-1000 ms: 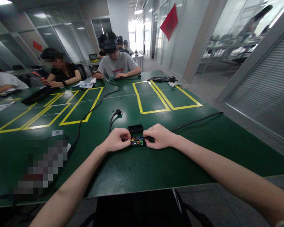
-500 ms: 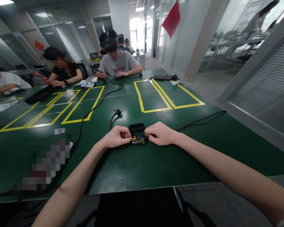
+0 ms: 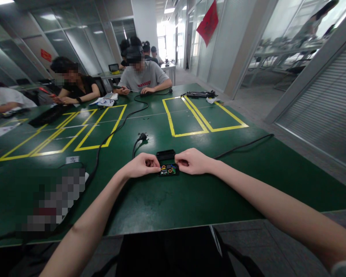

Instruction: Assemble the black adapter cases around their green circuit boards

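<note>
An opened black power adapter [image 3: 168, 170] lies on the green table in front of me, its circuit board, copper coils and coloured wires exposed. Its loose black cover [image 3: 165, 155] sits just behind it. At the adapter's left end, my left hand [image 3: 142, 165] is closed, thumb and fingertips pinching its edge. My right hand [image 3: 194, 161] is also closed, fingers curled at the right end; what they pinch is hidden. A black cord with a plug [image 3: 143, 137] runs behind my left hand. Another black cord [image 3: 245, 146] leads from behind my right hand across the table.
A blurred-out power strip [image 3: 59, 200] lies to the left, with a long black cable [image 3: 99, 148] running away from it. Yellow tape rectangles [image 3: 190, 134] mark the table. Dark tools [image 3: 200, 94] lie at the far edge. Co-workers sit across and to the left.
My right hand has shifted slightly up and left at the adapter's right end. My left hand stays at the left end. The whole view has moved a little.
</note>
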Tool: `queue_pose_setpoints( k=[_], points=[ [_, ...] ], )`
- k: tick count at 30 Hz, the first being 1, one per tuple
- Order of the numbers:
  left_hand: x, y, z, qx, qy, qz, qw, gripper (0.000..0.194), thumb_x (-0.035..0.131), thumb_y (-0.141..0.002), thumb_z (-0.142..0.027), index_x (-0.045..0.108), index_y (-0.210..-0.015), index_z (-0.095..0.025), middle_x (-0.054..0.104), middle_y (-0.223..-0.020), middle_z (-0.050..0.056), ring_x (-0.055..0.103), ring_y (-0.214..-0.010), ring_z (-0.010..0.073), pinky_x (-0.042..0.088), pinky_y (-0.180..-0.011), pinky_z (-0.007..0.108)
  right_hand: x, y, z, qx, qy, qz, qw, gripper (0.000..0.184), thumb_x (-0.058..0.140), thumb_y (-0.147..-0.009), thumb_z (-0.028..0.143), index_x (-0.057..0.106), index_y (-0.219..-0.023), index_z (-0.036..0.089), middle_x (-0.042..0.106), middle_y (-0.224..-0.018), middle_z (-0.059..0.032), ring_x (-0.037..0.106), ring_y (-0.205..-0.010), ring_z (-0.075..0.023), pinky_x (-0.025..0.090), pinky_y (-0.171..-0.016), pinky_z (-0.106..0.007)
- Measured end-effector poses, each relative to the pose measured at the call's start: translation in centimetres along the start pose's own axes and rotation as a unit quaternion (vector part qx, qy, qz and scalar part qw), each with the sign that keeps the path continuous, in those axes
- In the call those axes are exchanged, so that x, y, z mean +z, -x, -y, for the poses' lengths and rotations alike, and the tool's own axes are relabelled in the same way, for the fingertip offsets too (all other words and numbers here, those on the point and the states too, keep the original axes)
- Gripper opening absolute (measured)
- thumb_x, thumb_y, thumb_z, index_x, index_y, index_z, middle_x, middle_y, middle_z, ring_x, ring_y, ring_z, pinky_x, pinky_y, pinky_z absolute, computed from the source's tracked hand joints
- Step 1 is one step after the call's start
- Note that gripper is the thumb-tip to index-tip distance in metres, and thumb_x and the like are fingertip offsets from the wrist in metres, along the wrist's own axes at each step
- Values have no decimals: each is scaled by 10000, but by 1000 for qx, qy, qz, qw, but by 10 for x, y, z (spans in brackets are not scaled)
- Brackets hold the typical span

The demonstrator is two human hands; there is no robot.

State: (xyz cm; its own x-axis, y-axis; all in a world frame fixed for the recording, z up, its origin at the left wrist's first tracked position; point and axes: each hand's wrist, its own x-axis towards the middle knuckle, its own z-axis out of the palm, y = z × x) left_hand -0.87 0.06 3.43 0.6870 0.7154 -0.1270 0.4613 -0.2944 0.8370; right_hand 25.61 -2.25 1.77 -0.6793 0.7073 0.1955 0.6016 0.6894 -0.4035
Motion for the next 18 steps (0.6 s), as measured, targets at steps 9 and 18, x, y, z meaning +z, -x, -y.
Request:
queue_pose_setpoints(
  k=[9,18],
  points=[
    [-8,2,-1,1,8,9,1000,293,778,-759,-422,707,-793,-140,637,-688,-5,510,-622,109,406,-607,229,3,-1,0,-5,59,0,998,186,526,-903,230,570,-725,203,654,-683,-21,545,-599,-157,294,-608,-272],
    [-7,2,3,-7,13,-1,1000,347,816,-752,-461,696,-784,-137,643,-691,-8,537,-620,109,416,-607,225,7,-10,17,95,157,12,983,214,503,-986,237,709,-956,191,773,-832,-69,678,-716,-204,310,-631,-287]
  ],
)
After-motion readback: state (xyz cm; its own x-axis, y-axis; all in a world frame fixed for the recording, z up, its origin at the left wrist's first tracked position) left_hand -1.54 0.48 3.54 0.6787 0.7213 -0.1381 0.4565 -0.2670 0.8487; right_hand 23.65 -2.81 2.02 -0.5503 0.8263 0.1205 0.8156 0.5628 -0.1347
